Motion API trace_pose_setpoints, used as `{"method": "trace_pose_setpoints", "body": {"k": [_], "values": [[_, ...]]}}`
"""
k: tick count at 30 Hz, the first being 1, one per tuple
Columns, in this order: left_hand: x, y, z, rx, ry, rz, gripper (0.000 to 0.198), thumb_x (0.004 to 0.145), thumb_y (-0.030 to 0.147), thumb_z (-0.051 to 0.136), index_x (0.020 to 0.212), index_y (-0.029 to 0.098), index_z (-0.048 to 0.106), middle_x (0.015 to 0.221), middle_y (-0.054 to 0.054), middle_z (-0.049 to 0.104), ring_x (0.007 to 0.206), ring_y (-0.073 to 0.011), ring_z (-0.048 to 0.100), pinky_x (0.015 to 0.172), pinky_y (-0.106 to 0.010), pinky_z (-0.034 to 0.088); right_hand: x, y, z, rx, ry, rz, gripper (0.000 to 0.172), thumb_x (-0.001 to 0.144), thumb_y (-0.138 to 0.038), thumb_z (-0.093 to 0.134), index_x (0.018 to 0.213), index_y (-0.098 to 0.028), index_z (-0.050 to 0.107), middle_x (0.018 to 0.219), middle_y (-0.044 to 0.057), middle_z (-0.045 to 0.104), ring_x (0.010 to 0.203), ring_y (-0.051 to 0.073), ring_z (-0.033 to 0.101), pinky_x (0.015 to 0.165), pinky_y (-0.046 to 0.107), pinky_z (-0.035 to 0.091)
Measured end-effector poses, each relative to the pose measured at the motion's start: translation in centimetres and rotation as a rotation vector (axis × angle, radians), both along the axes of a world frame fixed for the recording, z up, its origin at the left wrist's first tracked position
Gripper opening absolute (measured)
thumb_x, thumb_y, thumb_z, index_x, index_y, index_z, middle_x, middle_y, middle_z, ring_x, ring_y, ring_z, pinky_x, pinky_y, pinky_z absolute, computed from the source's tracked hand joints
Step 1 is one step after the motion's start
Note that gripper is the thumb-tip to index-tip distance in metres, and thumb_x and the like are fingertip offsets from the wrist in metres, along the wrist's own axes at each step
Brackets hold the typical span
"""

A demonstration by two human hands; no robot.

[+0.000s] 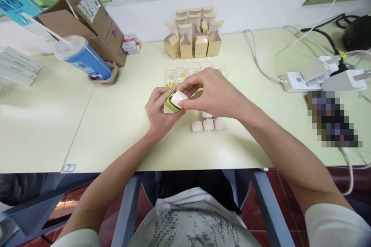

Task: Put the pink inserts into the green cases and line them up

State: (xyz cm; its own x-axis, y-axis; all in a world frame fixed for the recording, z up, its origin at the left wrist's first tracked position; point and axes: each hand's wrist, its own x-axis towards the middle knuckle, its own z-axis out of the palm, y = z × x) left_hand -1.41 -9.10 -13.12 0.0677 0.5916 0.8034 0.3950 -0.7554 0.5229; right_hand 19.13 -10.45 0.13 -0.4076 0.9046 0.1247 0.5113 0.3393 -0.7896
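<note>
My left hand (159, 110) is wrapped round a small green case (170, 104) above the middle of the table. A white rounded block (179, 99) sits in or against the case's opening. My right hand (208, 92) pinches this block between thumb and fingers. Just below the right hand, several white rounded pieces (208, 125) stand in rows on the table, some partly hidden by it. Behind both hands are several clear plastic boxes with yellow marks (182, 70), and green items beside them are mostly covered by my fingers.
Several small open cardboard boxes (200, 44) stand at the back. To the left are a blue cup (89, 61) in a holder, a brown carton (101, 31) and small white boxes (132, 44). A power strip (301, 81) with cables and a pixelated object (333, 119) lie on the right.
</note>
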Motion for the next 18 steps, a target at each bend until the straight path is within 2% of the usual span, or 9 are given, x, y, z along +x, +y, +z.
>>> {"method": "trace_pose_setpoints", "body": {"k": [4, 9, 12, 15, 18], "values": [[0.0, 0.0, -0.1, 0.013, -0.006, -0.006, 0.059, 0.078, 0.018, 0.092, 0.135, 0.032, 0.082, 0.116, -0.001, 0.077, 0.103, -0.0192, 0.077, 0.092, -0.036, 0.067, -0.2, 0.0, -0.5, 0.025, 0.014, -0.004, 0.014, 0.081, -0.026, 0.085, 0.095, -0.023, 0.084, 0.088, 0.005, 0.080, 0.090, 0.024, 0.072, 0.079, 0.036, 0.057], [0.0, 0.1, -0.1, 0.023, 0.017, 0.043, 0.050, 0.083, 0.026, 0.093, 0.132, 0.029, 0.083, 0.113, -0.002, 0.078, 0.100, -0.0191, 0.077, 0.089, -0.035, 0.067, -0.6, -0.1, -0.9, 0.045, 0.012, -0.003, 0.010, 0.086, -0.022, 0.079, 0.094, -0.023, 0.085, 0.091, 0.005, 0.081, 0.089, 0.023, 0.071, 0.080, 0.036, 0.054], [-0.2, 0.3, 0.0, 0.059, 0.040, 0.068, 0.049, 0.086, 0.031, 0.094, 0.133, 0.028, 0.082, 0.113, -0.003, 0.078, 0.099, -0.0195, 0.077, 0.087, -0.035, 0.066, -1.0, -0.2, -1.0, 0.061, 0.007, -0.005, 0.015, 0.090, -0.019, 0.076, 0.100, -0.022, 0.087, 0.098, 0.005, 0.083, 0.090, 0.021, 0.072, 0.084, 0.036, 0.055], [-0.3, 0.4, 0.0, 0.104, 0.039, 0.088, 0.050, 0.086, 0.029, 0.093, 0.135, 0.027, 0.082, 0.112, -0.003, 0.078, 0.099, -0.0191, 0.077, 0.086, -0.033, 0.065, -1.3, -0.2, -1.2, 0.084, -0.002, 0.007, 0.018, 0.092, -0.016, 0.075, 0.104, -0.019, 0.088, 0.103, 0.006, 0.085, 0.092, 0.020, 0.074, 0.088, 0.036, 0.056], [-0.3, 0.3, 0.0, 0.093, 0.027, 0.106, 0.051, 0.087, 0.033, 0.093, 0.135, 0.027, 0.082, 0.112, -0.004, 0.078, 0.099, -0.0196, 0.077, 0.085, -0.034, 0.065, -1.2, -0.2, -1.3, 0.120, 0.019, 0.023, 0.019, 0.092, -0.015, 0.074, 0.105, -0.020, 0.087, 0.106, 0.006, 0.086, 0.095, 0.021, 0.076, 0.092, 0.037, 0.058]]}}
